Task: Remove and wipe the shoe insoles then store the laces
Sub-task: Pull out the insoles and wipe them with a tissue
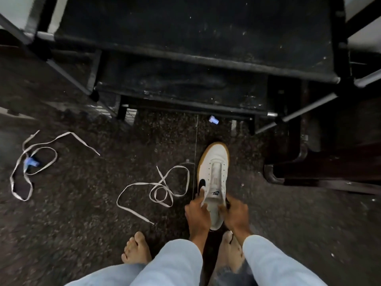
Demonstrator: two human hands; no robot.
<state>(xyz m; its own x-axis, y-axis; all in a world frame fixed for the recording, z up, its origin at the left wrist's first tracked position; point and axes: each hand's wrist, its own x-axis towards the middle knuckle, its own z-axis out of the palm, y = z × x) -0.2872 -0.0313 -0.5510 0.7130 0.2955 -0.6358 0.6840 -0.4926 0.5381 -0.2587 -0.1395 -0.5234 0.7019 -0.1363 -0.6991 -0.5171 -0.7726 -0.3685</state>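
Note:
A white shoe (213,174) with a tan sole and a black swoosh stands on the dark speckled floor, toe pointing away. My left hand (196,211) grips its left collar, and a pale strip, insole or lace end, rises between its fingers. My right hand (235,213) grips the right side of the heel opening. One loose white lace (158,189) lies coiled on the floor just left of the shoe. A second white lace (31,162) lies far left, looped around a small blue object (31,162).
A black metal rack (185,58) with shelves stands right behind the shoe. A dark furniture base (309,162) lies to the right. A small blue cap (213,120) sits near the rack's foot. My bare feet (137,250) stand below the shoe.

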